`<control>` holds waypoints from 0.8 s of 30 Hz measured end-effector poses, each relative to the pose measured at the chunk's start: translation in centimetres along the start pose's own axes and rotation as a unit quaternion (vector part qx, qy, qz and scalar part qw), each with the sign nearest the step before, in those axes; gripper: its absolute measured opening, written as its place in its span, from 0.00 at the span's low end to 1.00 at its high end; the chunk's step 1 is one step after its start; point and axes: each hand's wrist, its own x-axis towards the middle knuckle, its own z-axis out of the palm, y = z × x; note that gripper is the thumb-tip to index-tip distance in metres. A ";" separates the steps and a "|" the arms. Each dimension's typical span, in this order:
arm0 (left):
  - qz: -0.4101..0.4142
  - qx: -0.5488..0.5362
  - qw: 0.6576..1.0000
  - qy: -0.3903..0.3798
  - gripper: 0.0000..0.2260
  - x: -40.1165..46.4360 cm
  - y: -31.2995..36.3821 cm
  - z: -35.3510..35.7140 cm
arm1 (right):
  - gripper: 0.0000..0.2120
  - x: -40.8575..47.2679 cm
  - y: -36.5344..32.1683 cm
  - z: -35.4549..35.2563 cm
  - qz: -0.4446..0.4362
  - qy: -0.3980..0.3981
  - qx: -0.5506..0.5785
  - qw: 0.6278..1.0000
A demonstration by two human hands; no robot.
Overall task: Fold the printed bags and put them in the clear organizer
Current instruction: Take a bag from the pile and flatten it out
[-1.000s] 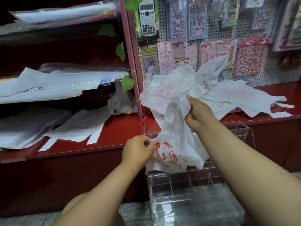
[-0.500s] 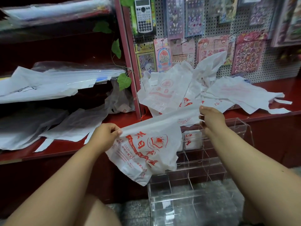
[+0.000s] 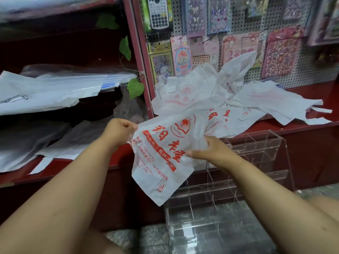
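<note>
Since half a second ago the right hand [image 3: 211, 153] has swung in from the far end of the stretched bag [image 3: 165, 154] toward the left hand [image 3: 119, 131], so the bag is no longer pulled out long but hangs bunched between the two. That looks like the first fold being started; it is not yet flat or compact enough to stow. The left hand pinches the bag's upper left edge with curled fingers. The right hand holds its right side, thumb lying across the front and fingers behind the plastic.

The bag hangs in the air just above the clear organizer [image 3: 256, 162], which stands on the floor against the red shelf [image 3: 302, 132]; its compartments look empty, though the see-through walls make that hard to judge. A pile of loose bags [image 3: 229, 99] waits on the shelf behind.

The bag carries red print: large Chinese characters, a round emblem of a sun over an open book, and a partly legible number, "5361".
</note>
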 end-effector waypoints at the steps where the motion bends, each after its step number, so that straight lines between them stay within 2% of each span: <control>1: -0.011 -0.058 0.998 0.013 0.09 0.4 0.1 -0.1 | 0.11 0.5 -0.3 0.4 0.006 0.034 -0.007 0.999; 4: -0.110 -0.258 0.959 0.051 0.27 -0.3 0.7 -0.4 | 0.05 2.0 -0.6 1.5 0.008 0.157 0.031 0.987; 5: -0.138 -0.289 0.946 0.060 0.30 -1.2 0.6 -0.5 | 0.04 2.4 -0.7 1.8 0.009 0.189 0.040 0.981; 7: -0.207 -0.271 0.938 0.062 0.34 -3.6 -0.4 -0.1 | 0.06 3.1 -0.5 2.3 0.016 0.230 0.074 0.970; 9: -0.299 -0.232 0.926 -0.005 0.36 -5.9 -2.4 0.4 | 0.08 3.5 -0.5 2.9 0.027 0.236 0.114 0.965; 11: -0.342 -0.235 0.903 -0.109 0.29 -7.7 -3.7 1.4 | 0.07 3.7 -0.5 3.7 0.034 0.227 0.124 0.965; 13: -0.340 -0.260 0.895 -0.125 0.17 -8.5 -4.3 2.6 | 0.07 3.8 -0.3 3.8 0.038 0.195 0.104 0.975; 15: -0.310 -0.297 0.900 -0.077 0.11 -8.1 -4.8 3.1 | 0.09 3.7 -0.3 3.0 0.035 0.120 0.058 0.990; 17: -0.283 -0.315 0.905 -0.027 0.09 -7.2 -5.1 2.6 | 0.15 3.4 0.1 1.5 0.046 0.029 0.037 0.998; 20: -0.289 -0.332 0.898 -0.020 0.08 -6.6 -5.4 1.8 | 0.24 2.9 1.5 -0.6 0.055 -0.077 0.024 0.995; 22: -0.297 -0.336 0.893 -0.021 0.08 -6.5 -5.8 1.7 | 0.36 2.8 2.8 -1.5 0.054 -0.100 0.051 0.992; 24: -0.305 -0.352 0.885 -0.009 0.08 -6.2 -6.1 1.9 | 0.40 2.5 3.6 -1.8 0.062 -0.102 0.080 0.990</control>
